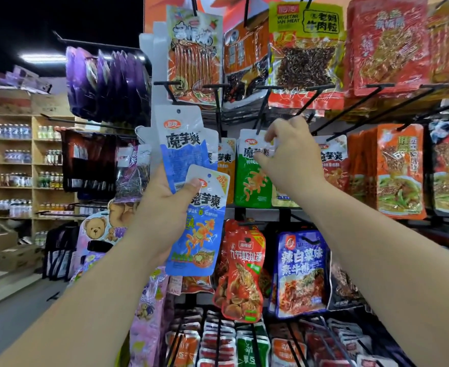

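1. The left hand (165,207) is clamped on two blue packets, thumb on the front and fingers behind, left of the green packet (252,181).
2. The upper blue packet (183,149) stands nearly upright with its long axis vertical and its hang-hole end up.
3. The lower blue packet (202,234) overlaps it in front, lengthwise up-down, with its top leaning slightly right.
4. The right hand (289,152) pinches the white top of the green packet, which hangs lengthwise down from a black hook (264,109).
5. An orange packet (227,165) hangs just left of the green packet.
6. A red shrimp packet (241,271) hangs below the green packet.
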The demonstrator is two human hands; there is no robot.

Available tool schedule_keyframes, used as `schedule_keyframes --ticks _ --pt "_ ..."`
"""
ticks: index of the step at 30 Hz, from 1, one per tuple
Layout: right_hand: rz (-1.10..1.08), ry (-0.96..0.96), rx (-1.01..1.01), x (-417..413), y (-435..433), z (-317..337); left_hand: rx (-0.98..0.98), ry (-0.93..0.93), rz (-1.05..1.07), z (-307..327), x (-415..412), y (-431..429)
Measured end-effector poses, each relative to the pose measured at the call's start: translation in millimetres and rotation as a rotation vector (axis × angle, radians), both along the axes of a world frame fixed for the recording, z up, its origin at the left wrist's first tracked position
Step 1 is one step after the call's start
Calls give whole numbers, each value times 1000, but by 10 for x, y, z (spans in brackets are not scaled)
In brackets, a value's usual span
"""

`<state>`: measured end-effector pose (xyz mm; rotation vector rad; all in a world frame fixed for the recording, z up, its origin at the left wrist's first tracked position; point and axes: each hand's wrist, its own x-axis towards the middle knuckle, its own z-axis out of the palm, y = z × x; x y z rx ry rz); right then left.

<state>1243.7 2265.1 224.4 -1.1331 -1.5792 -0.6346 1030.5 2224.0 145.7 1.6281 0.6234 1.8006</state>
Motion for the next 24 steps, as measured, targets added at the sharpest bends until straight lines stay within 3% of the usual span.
schedule_keyframes --ticks 5,9,14,17,20,24 --pt "-272 -467 -208 13 49 -114 -5 6 3 19 3 10" --pt "-375 -558 -368 43 202 -122 -11 3 2 15 4 17" --pt "-363 -541 -451 14 301 -191 -2 -10 -2 5 9 9" --pt "-253 -444 -349 -51 195 -211 -5 -13 -10 12 13 -1" --pt "69 -137 -134 -181 -95 -177 -8 -40 -11 48 30 -47" --pt "455 153 -346 -426 -448 -262 -1 -190 -6 125 29 -107"
